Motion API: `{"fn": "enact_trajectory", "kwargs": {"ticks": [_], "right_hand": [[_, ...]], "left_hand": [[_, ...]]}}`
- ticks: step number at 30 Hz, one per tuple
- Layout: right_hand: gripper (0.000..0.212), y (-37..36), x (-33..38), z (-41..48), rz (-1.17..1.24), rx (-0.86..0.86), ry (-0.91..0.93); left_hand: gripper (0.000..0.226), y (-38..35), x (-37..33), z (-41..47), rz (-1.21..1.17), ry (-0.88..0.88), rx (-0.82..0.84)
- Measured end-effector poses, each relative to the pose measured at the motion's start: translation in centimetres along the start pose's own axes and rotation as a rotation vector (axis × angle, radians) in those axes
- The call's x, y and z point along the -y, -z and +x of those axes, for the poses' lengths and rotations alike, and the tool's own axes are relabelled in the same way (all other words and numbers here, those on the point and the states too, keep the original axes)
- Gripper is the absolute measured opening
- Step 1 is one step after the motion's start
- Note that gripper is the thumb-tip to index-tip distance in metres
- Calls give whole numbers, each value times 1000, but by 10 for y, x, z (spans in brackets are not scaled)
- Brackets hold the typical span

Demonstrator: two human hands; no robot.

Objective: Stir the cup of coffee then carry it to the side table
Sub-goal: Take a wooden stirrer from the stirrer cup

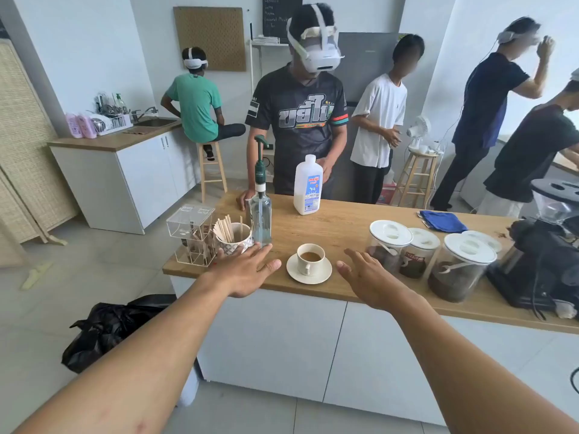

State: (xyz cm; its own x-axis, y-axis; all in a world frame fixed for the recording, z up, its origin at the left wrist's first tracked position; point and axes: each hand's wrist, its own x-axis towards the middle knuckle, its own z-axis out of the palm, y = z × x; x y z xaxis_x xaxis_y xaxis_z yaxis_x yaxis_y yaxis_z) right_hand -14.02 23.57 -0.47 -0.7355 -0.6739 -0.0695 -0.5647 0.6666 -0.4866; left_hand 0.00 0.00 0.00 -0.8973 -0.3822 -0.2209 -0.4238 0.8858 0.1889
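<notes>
A white cup of coffee (310, 257) stands on a white saucer (322, 275) near the front edge of the wooden counter (344, 227). My left hand (247, 270) hovers flat, fingers spread, just left of the saucer and holds nothing. My right hand (366, 274) is on the saucer's right side, also open and apart from it. A patterned cup of wooden stir sticks (232, 234) stands behind my left hand.
A clear pump bottle (261, 211), a milk jug (307, 186) and an acrylic box (192, 233) stand on the counter's left. Lidded jars (390, 242) and a black coffee grinder (545, 255) crowd the right. A person in a headset stands opposite. A black bag (106, 327) lies on the floor.
</notes>
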Motion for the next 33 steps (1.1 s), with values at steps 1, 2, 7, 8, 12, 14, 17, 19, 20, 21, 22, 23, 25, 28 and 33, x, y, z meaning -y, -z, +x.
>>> {"fn": "enact_trajectory", "kwargs": {"ticks": [1,2,7,8,12,14,17,19,20,21,22,23,25,28,33], "right_hand": [[67,-1,0,1,-2,1,-6],[67,-1,-1,3,-13,4,-8],[67,-9,-8,14,-23,26,-14],[67,-10,-7,17,-28,25,-6],[66,-17,-3,32,-28,32,6],[66,-21,1,42,-30,36,24],[64,-28,9,60,-38,41,45],[64,-32,19,78,-39,46,64],[63,-33,25,88,-34,54,68],[62,-34,33,98,-34,61,70],[61,-36,40,106,-46,69,67],[59,-38,48,117,-69,75,64],[54,-43,60,136,-134,55,55],[45,-52,75,162,-150,8,40],[37,-75,99,201,-69,-1,16]], "left_hand": [[73,-1,0,1,3,-3,1],[73,0,1,2,10,1,4],[72,-8,8,12,24,9,5],[72,-8,10,14,29,9,3],[71,-13,22,23,30,35,-34],[70,-13,32,28,27,51,-47],[69,-10,46,37,5,44,-64],[67,-6,59,47,-8,43,-99],[67,-3,67,53,-6,45,-121],[67,0,76,60,-1,45,-143],[67,2,84,66,6,46,-163],[66,4,93,74,11,49,-182],[63,9,107,86,-7,49,-208],[56,14,123,100,-44,12,-274],[46,14,150,126,-69,-62,-417]]}}
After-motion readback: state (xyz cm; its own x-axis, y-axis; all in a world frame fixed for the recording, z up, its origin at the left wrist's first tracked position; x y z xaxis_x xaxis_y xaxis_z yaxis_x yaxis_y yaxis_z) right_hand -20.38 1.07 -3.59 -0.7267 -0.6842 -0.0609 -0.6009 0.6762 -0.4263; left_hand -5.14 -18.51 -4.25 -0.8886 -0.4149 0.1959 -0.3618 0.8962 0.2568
